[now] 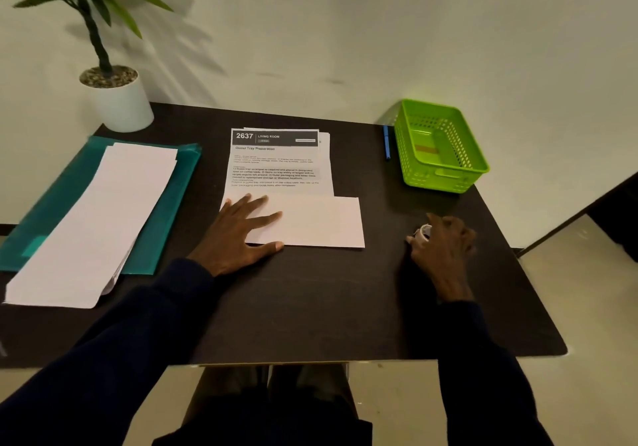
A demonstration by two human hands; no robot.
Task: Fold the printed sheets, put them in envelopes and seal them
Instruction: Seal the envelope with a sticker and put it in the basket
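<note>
A stack of printed sheets lies at the middle of the dark table. A white envelope or folded sheet lies across the stack's near end; I cannot tell which. My left hand presses flat on its left part, fingers spread. My right hand rests on the table to the right and holds a small white object, perhaps a tape roll or glue stick. A pile of long white envelopes lies on a teal folder at the left.
A green plastic basket stands at the back right with a blue pen beside it. A potted plant in a white pot stands at the back left corner. The table's front edge runs just above my knees.
</note>
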